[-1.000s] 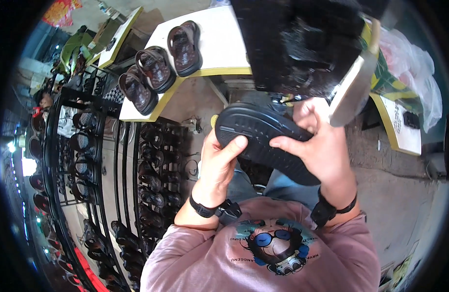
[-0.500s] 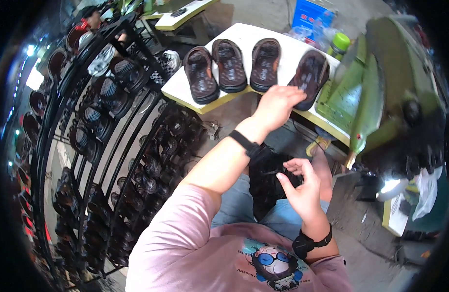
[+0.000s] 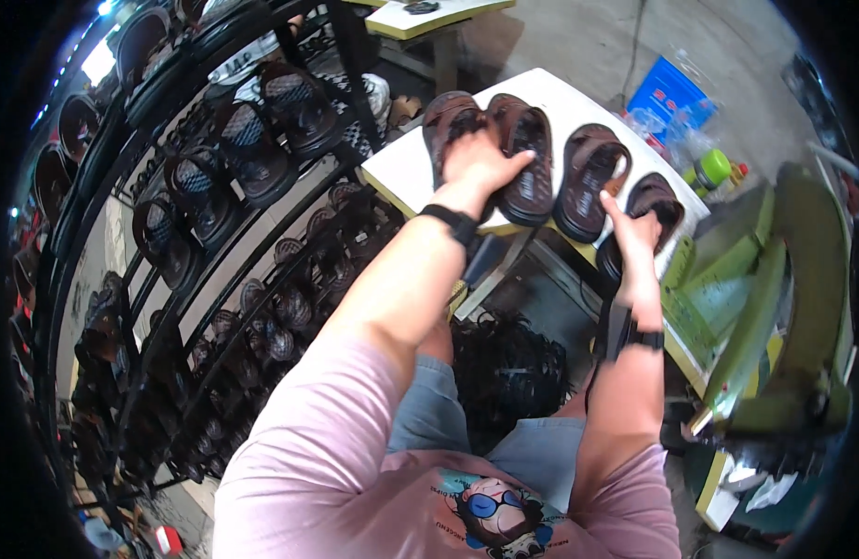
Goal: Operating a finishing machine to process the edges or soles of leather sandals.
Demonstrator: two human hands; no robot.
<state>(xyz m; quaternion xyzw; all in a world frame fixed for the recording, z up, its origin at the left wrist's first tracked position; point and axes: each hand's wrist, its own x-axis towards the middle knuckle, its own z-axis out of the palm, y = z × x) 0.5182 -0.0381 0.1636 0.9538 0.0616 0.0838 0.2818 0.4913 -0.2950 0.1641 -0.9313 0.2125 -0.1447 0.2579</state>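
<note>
Four brown slide sandals stand in a row on a white-topped table [image 3: 399, 166]. My left hand [image 3: 478, 166] lies over the leftmost sandal [image 3: 440, 116], its thumb stretched across toward the second sandal [image 3: 524, 177]. The third sandal [image 3: 581, 200] has its strap partly lifted to the right. My right hand [image 3: 638, 233] rests on the rightmost sandal [image 3: 667, 200], thumb apart from the fingers and pointing at the third one. Both hands look open, with some fingertips hidden against the sandals.
A black rack [image 3: 122, 112] with many dark sandals curves along my left. Green machine parts [image 3: 764, 289] stand at the table's right end. Behind the table are a blue box [image 3: 669, 93], clear plastic and a green-capped bottle [image 3: 711, 170]. A dark heap [image 3: 518, 368] lies below.
My left hand has shifted from the rightmost sandal to the leftmost. My right hand has risen from above my lap onto the rightmost sandal. The view has turned.
</note>
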